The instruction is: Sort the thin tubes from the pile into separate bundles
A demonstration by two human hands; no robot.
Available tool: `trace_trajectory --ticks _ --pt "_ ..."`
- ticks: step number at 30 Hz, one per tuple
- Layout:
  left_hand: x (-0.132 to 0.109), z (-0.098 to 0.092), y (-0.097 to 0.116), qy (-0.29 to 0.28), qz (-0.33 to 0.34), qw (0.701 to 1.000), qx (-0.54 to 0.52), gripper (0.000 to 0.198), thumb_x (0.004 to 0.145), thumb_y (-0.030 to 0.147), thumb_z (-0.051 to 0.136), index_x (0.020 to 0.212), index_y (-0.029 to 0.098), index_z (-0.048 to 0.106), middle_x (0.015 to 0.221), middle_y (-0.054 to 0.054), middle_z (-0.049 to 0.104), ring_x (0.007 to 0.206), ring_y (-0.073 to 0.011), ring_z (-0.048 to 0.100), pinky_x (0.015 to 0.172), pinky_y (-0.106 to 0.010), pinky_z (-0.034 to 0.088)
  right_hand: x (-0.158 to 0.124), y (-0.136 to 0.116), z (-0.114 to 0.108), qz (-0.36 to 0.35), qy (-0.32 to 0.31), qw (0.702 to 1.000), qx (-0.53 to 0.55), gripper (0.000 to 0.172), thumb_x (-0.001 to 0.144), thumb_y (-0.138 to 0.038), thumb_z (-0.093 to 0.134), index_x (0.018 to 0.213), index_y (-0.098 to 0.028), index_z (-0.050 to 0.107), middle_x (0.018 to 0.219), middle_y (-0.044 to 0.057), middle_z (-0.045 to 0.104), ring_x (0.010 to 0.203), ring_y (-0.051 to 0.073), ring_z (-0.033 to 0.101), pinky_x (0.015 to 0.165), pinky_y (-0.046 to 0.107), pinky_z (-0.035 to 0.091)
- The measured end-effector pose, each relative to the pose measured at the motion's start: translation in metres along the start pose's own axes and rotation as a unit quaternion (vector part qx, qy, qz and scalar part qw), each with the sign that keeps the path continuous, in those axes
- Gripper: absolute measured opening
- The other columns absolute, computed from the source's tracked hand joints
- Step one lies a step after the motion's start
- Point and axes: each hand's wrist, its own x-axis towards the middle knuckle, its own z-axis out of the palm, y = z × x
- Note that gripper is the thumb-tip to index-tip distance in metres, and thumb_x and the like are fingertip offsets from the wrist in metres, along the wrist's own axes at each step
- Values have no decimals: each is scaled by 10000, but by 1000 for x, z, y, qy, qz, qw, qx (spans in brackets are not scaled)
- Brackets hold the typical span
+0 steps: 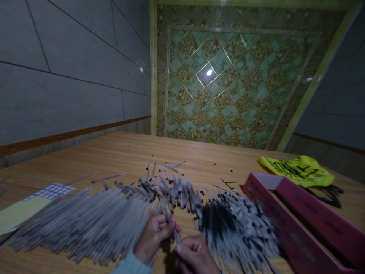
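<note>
A slim clear pen (pixel 167 215) is held between my two hands, slanting up and away from me. My left hand (pixel 155 234) pinches it around the middle. The fingers of my right hand (pixel 195 254) close on its near end. Left of my hands lies a wide pile of clear pen barrels (pixel 94 220). Just beyond them are scattered short clear pieces with dark ends, possibly pen caps (pixel 182 190). A pile of black-tipped pens or pen parts (pixel 236 228) lies to the right, with a dark bundle (pixel 218 217) among it. Fine detail is blurred.
A long pink box (pixel 305 224) stands open at the right. Behind it are a yellow bag (pixel 299 171) with black lettering and a black thin-framed object (pixel 325 196). Pale yellow paper (pixel 23 213) and a blue-white checked sheet (pixel 53 191) lie left. Tiled walls border the wooden table (pixel 128 148).
</note>
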Motion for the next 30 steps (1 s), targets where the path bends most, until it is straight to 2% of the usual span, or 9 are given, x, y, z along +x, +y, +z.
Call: trace_trajectory --ticks 2,5,7,9,12,13,17,21,30 --pt "2 -1 -3 14 9 999 31 391 519 426 792 671 110 620 617 -80 688 494 -119 564 474 -218 416 -2 -2 -4 -54 80 973 -210 492 746 -540 528 446 -150 519 379 -19 421 357 71 344 404 234 156" --pt "4 -2 -6 44 20 997 66 424 503 464 783 676 111 626 613 -92 691 526 -157 590 485 -242 428 -6 -4 -5 -146 180 848 -476 342 793 -340 502 515 -150 564 482 31 533 467 113 449 474 275 159" --pt "5 -2 -7 65 36 994 82 431 515 477 771 694 108 639 622 -93 692 569 -176 606 525 -258 440 -8 -4 -3 -163 217 801 -533 264 794 -279 484 585 -159 589 550 59 585 517 140 494 493 285 170" --pt "5 -3 -6 73 48 992 88 415 536 471 764 699 106 652 633 -87 692 622 -184 613 583 -265 442 -7 -3 -1 -153 238 832 -478 272 786 -326 507 581 -161 576 551 56 576 530 145 498 489 266 194" --pt "3 -4 -2 53 41 996 62 375 566 450 757 694 110 660 630 -68 684 648 -165 592 613 -246 412 -2 -1 4 -73 150 970 -178 439 729 -570 530 560 -164 525 458 0 499 401 95 413 419 213 219" --pt "3 -4 0 40 37 997 46 363 571 441 757 690 113 659 627 -60 679 640 -156 580 607 -240 400 0 0 6 -32 102 993 -47 501 697 -648 510 561 -166 513 432 -18 477 354 75 371 388 199 217" --pt "0 -2 2 -19 22 1000 -9 322 572 409 767 658 123 646 613 -40 659 610 -132 541 597 -234 375 5 2 12 49 -42 962 266 559 614 -707 557 539 -153 526 352 -57 425 260 34 278 312 166 186" --pt "-2 -1 1 -13 -4 1000 -24 330 550 402 783 676 127 649 642 -42 671 621 -130 537 610 -234 370 3 1 7 41 -96 952 289 487 639 -614 627 539 -142 561 279 -95 352 223 23 210 278 160 155" --pt "-2 1 3 48 8 998 37 385 472 434 808 652 119 679 589 -48 672 627 -158 581 602 -240 403 -2 -12 -6 -24 44 997 -53 507 725 -562 559 440 -146 504 348 -37 415 299 45 295 338 199 175"
